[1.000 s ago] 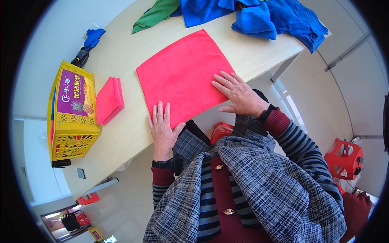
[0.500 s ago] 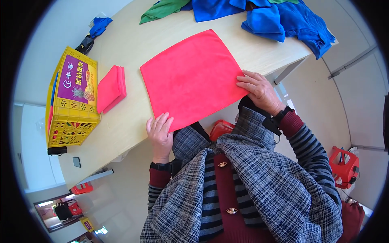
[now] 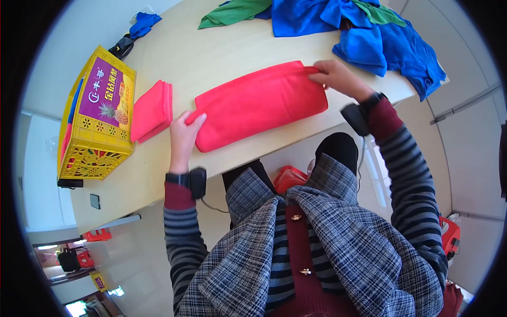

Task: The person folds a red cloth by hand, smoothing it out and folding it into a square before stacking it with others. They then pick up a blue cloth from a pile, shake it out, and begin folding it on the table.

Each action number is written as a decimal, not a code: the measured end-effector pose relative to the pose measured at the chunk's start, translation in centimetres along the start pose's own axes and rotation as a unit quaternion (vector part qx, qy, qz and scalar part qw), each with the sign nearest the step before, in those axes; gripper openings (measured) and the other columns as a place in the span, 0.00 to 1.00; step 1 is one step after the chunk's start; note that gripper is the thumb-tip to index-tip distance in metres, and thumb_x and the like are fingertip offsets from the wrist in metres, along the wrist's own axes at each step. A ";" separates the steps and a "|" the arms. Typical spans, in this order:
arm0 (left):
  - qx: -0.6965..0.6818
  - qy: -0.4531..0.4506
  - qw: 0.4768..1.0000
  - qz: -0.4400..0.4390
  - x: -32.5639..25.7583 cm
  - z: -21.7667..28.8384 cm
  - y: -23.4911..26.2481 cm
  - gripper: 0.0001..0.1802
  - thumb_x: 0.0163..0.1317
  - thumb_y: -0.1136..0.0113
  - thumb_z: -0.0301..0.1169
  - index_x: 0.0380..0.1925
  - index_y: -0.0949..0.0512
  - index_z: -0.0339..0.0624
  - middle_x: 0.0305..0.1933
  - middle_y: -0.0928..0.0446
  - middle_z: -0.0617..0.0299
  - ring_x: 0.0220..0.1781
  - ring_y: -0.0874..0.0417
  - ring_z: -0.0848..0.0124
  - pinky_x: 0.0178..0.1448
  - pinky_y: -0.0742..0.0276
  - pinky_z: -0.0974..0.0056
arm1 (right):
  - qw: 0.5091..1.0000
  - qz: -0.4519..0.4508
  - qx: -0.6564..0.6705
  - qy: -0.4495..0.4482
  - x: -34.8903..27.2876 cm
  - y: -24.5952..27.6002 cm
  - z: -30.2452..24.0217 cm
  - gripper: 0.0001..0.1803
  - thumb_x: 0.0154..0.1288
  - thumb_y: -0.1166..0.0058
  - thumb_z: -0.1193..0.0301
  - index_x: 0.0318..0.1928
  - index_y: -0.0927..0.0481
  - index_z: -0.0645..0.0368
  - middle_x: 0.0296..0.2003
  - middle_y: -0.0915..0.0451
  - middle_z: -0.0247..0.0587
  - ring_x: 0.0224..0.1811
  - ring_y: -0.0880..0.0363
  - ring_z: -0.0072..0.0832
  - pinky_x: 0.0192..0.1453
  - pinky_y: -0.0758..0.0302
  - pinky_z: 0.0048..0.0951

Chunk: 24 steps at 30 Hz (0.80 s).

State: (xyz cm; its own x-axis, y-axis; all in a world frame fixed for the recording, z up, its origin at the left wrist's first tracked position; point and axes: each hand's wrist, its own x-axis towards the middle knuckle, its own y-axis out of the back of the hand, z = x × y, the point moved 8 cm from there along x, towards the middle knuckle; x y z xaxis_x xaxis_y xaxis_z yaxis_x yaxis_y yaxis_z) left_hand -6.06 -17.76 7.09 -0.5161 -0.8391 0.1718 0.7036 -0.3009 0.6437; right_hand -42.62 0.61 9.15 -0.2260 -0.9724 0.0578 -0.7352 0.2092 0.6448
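Note:
A red cloth (image 3: 259, 108) lies on the table in front of me, doubled over along its near side into a wide band. My left hand (image 3: 185, 132) pinches its left end, with the thumb and fingers closed on the edge. At the far right corner my right hand (image 3: 332, 76) is closed on the same edge, its fingertips partly hidden. Left of the cloth, close to my left hand, sits a small stack of folded red cloths (image 3: 150, 111).
A yellow plastic crate (image 3: 100, 132) with cloths inside stands at the table's left. Blue cloths (image 3: 388, 47) and a green cloth (image 3: 235, 13) lie heaped at the far side. A phone (image 3: 95, 201) rests near the left corner. A red stool (image 3: 449, 235) stands at right.
The red cloth was spread flat; now its near part is folded over away from me. Both hands have moved farther from my body, from resting on the near corners to gripping the edge.

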 end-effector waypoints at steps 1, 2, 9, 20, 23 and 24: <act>-0.001 0.000 1.000 0.006 1.7 -1.7 -0.7 0.14 0.66 0.31 0.30 0.44 0.16 0.28 0.37 0.15 0.62 0.37 0.19 0.80 0.43 0.21 0.69 | 0.999 0.004 0.016 -0.042 2.0 -0.4 1.2 0.16 0.73 0.41 0.66 0.50 0.16 0.68 0.34 0.16 0.40 0.32 0.18 0.24 0.37 0.21 0.26; -0.053 0.015 0.998 0.002 3.1 -3.5 -1.6 0.14 0.66 0.31 0.30 0.44 0.16 0.27 0.37 0.14 0.61 0.36 0.18 0.79 0.43 0.21 0.69 | 0.996 0.007 0.032 -0.085 3.5 -1.0 2.5 0.18 0.72 0.40 0.64 0.51 0.16 0.68 0.33 0.16 0.41 0.29 0.19 0.24 0.35 0.21 0.26; -0.005 0.034 0.999 0.027 6.0 -6.2 -3.9 0.16 0.65 0.30 0.31 0.46 0.17 0.28 0.38 0.13 0.55 0.38 0.15 0.73 0.43 0.20 0.67 | 0.987 0.062 -0.042 -0.145 6.4 -3.0 7.3 0.20 0.69 0.38 0.60 0.52 0.16 0.64 0.34 0.14 0.47 0.32 0.15 0.35 0.41 0.20 0.33; -0.030 0.067 0.991 0.109 -2.3 -4.8 -3.4 0.31 0.68 0.36 0.34 0.69 0.32 0.43 0.43 0.14 0.44 0.41 0.11 0.54 0.47 0.18 0.57 | 0.971 0.182 -0.074 -0.135 -2.1 -4.3 4.4 0.25 0.69 0.39 0.58 0.61 0.22 0.58 0.31 0.13 0.48 0.35 0.13 0.44 0.44 0.19 0.40; 0.109 0.045 0.979 0.165 -4.0 -2.3 -3.1 0.30 0.70 0.37 0.30 0.71 0.33 0.44 0.34 0.15 0.52 0.34 0.13 0.61 0.40 0.20 0.57 | 0.961 0.216 -0.087 -0.147 -3.7 -5.0 3.0 0.24 0.70 0.41 0.60 0.61 0.23 0.57 0.31 0.13 0.48 0.35 0.13 0.46 0.44 0.19 0.41; 0.109 0.044 0.979 0.166 -4.3 -2.1 -3.1 0.30 0.70 0.37 0.30 0.71 0.33 0.44 0.34 0.15 0.52 0.34 0.13 0.61 0.40 0.20 0.57 | 0.955 0.233 -0.129 -0.133 -3.9 -5.3 2.7 0.23 0.71 0.42 0.61 0.61 0.23 0.57 0.30 0.14 0.48 0.35 0.14 0.47 0.44 0.19 0.42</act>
State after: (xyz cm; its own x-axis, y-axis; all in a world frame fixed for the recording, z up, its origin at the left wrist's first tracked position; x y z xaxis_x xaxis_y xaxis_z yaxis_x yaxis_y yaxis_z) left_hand -5.05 -14.13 2.79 -0.2249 -0.9131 0.3402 0.7000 0.0915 0.7083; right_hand -39.54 3.58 3.46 -0.6693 -0.7122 0.2116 -0.3409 0.5474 0.7643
